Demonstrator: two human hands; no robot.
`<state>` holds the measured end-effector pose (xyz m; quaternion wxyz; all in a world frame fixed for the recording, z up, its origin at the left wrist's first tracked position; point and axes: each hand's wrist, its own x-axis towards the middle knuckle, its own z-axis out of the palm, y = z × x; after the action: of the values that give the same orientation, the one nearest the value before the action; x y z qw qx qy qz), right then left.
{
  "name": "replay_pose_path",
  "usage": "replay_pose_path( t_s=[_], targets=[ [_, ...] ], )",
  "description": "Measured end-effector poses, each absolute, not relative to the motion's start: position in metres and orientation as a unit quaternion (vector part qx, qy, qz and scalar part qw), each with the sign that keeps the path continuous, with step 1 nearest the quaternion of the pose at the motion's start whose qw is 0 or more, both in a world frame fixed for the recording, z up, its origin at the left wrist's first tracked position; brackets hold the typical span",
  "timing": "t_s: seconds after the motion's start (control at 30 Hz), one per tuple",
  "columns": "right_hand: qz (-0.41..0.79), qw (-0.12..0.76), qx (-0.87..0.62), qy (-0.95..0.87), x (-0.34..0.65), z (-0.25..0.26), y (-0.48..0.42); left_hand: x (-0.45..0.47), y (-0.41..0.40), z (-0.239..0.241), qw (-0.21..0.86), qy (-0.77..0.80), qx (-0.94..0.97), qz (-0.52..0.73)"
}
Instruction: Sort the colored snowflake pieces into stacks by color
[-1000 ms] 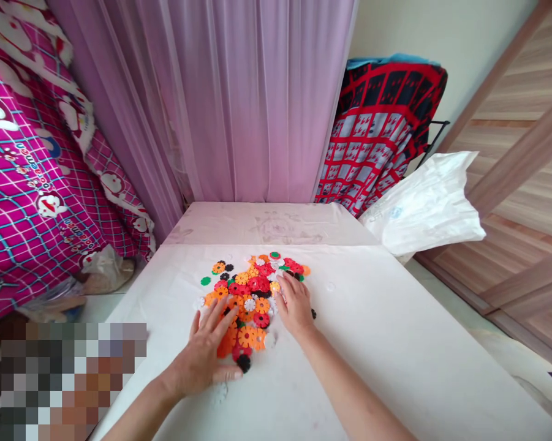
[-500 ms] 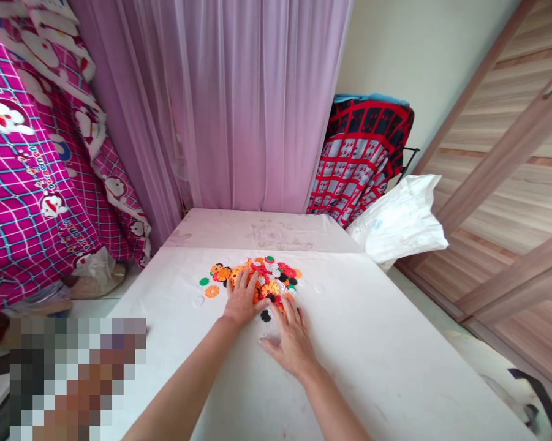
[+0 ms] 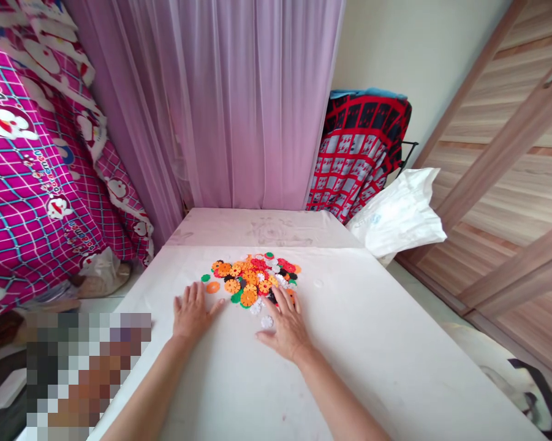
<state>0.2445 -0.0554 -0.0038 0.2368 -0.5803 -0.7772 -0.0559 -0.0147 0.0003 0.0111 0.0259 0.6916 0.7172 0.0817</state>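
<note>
We have our left hand [image 3: 193, 315] palm down, fingers spread, holding nothing. Our right hand [image 3: 288, 327] is loosely open, fingertips over the near edge of the heap of flower-shaped discs [image 3: 250, 277], none visibly pinched. Ahead of and between our hands, most discs lie gathered, colours mixed; an orange disc [image 3: 212, 287] beyond our left fingertips lies outside. Beyond our right hand is a white bag [image 3: 397, 214], contents hidden.

Left hand [image 3: 193, 315], right hand [image 3: 285, 324], both palm-down, apart
</note>
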Motion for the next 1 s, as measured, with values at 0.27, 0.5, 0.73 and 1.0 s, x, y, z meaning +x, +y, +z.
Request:
replay_pose_path(
  t_s=[0.27,0.5,0.73,1.0],
  targets=[
    [-0.055,0.276,-0.768,-0.575,0.268,0.000,-0.026,0.056,-0.023,-0.006,0.016,0.580,0.801,0.150],
    [-0.088,0.337,-0.638,-0.687,0.256,-0.017,-0.070,0.039,-0.055,0.001,0.009,0.567,0.807,0.161],
    [-0.044,0.291,-0.625,-0.723,0.242,-0.009,-0.086,0.049,-0.057,0.022,0.031,0.583,0.805,0.106],
    [-0.022,0.314,-0.614,-0.724,0.245,-0.006,-0.083,0.041,-0.066,0.021,0.002,0.518,0.844,0.142]
  ],
)
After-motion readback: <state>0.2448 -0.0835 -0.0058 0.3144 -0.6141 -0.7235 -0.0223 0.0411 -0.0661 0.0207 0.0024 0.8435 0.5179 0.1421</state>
